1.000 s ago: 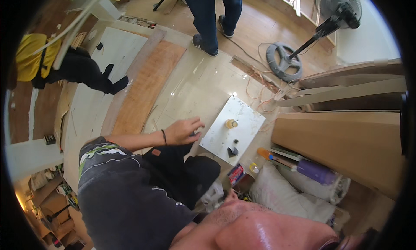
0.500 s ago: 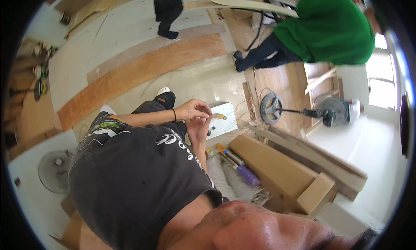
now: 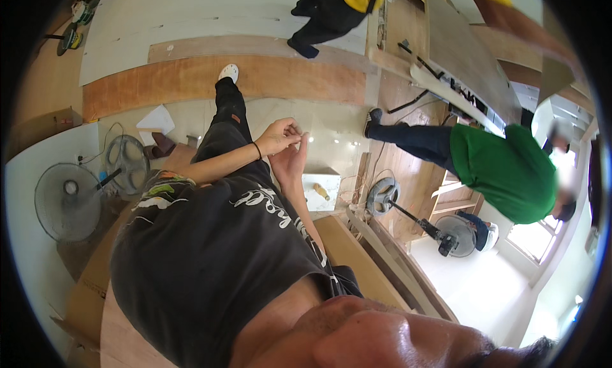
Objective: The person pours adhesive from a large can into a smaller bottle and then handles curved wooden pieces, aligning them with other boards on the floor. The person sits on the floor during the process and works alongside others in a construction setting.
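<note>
My left hand, with a black band at its wrist, is held in front of my body. Its thumb and fingers are pinched together. Against its fingertips my right hand brings its own fingers, also closed. Whatever lies between the fingertips is too small to make out. Beyond the right hand, apart from it, stands a low white box-like stand. On it sits a short yellowish knobbed piece whose kind I cannot tell.
A brown board crosses the floor ahead. Floor fans stand left and right. A long cardboard box and wood strips lie at right. A person in green and one in black trousers are nearby.
My view and body have turned. One leg now reaches toward the brown board. My hands are now farther from the white stand, still together. A person in yellow shows at the top.
</note>
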`<state>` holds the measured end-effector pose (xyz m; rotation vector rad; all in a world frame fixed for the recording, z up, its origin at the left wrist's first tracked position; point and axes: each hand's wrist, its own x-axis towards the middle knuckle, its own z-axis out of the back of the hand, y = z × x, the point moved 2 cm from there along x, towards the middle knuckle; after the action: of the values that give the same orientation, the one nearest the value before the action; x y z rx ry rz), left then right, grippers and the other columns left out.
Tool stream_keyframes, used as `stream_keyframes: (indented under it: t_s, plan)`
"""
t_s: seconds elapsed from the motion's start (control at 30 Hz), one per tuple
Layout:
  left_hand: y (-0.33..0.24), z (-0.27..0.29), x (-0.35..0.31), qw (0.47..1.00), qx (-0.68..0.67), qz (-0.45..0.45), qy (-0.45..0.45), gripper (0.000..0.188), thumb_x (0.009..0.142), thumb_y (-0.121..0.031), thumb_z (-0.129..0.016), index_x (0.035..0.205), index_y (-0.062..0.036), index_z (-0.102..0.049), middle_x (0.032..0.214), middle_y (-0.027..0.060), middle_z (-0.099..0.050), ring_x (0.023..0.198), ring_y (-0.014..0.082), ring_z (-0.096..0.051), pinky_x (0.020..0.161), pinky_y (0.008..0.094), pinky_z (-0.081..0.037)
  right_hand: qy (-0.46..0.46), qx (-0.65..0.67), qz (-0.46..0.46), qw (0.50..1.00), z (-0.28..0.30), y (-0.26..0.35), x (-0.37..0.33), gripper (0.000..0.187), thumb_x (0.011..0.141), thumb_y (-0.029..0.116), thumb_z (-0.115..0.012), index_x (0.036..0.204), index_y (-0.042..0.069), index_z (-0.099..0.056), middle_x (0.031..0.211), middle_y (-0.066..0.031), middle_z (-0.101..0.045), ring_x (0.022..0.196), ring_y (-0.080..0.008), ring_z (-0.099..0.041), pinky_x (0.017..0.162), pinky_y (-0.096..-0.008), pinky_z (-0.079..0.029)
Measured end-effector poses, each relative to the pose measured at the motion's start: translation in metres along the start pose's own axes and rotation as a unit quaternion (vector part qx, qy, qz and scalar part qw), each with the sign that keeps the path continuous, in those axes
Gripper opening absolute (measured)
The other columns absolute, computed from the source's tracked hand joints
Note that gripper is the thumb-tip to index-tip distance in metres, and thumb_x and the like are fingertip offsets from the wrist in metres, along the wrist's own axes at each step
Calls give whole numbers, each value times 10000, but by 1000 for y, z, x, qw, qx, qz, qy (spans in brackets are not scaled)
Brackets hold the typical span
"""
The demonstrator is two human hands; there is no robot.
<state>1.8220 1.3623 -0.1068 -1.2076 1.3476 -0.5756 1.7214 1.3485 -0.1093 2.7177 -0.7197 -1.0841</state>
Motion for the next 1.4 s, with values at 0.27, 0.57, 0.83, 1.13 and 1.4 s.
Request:
stream_keyframes:
  t_s: [0.27,0.57,0.83,1.13,1.4]
  plan:
    - [6,299,101,965,33,41,-257,196,813,85,-490,996,18,-511,955,269,-547,881,479,-538,771,500,-450,-86,-163,109,977,-150,23,200,446,973,235,-526,1376,92,-399,1401,-100,-476,1263,-223,-466,1040,-385,-353]
    - [-121,481,143,878,319,14,-357,149,941,-44,-435,1074,-70,-496,830,257,-557,784,419,-574,692,484,-451,-2,-633,50,772,-230,25,356,206,925,218,-661,960,17,-693,763,-49,-669,650,-94,-617,543,-230,-478]
    - [-136,572,216,772,465,-90,-423,186,876,-42,-551,1057,-45,-594,868,222,-634,873,392,-623,746,453,-481,-74,-637,165,749,-267,33,544,232,921,125,-617,1138,51,-649,612,-19,-590,519,-102,-535,534,-250,-479]
    - [-95,708,231,802,373,358,-298,278,877,-251,-629,1034,-24,-661,1013,227,-680,1002,375,-644,849,416,-504,-35,-660,115,741,-367,111,766,196,846,113,-649,1006,1,-670,802,-124,-719,638,-159,-691,597,-299,-552]
    - [-166,748,348,791,344,320,-392,292,933,-314,-571,919,-32,-643,895,263,-669,896,446,-634,734,484,-490,-8,-735,82,673,-499,196,903,319,899,165,-598,1177,14,-563,806,-123,-720,662,-173,-698,639,-310,-551]
